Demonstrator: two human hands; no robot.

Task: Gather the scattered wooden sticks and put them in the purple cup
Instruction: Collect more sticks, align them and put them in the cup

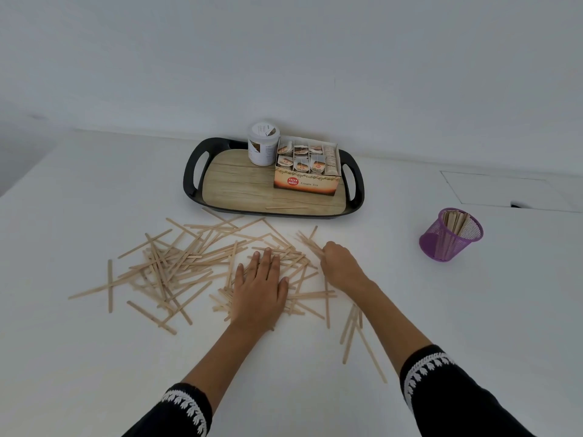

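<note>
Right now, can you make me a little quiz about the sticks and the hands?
1. True or false: the purple cup already has sticks inside.
2. Which hand lies flat on the scattered sticks? A) left hand B) right hand
3. Fill in: one stray stick lies on the ____, in front of the tea box.

Key: 1 true; 2 A; 3 tray.
</note>
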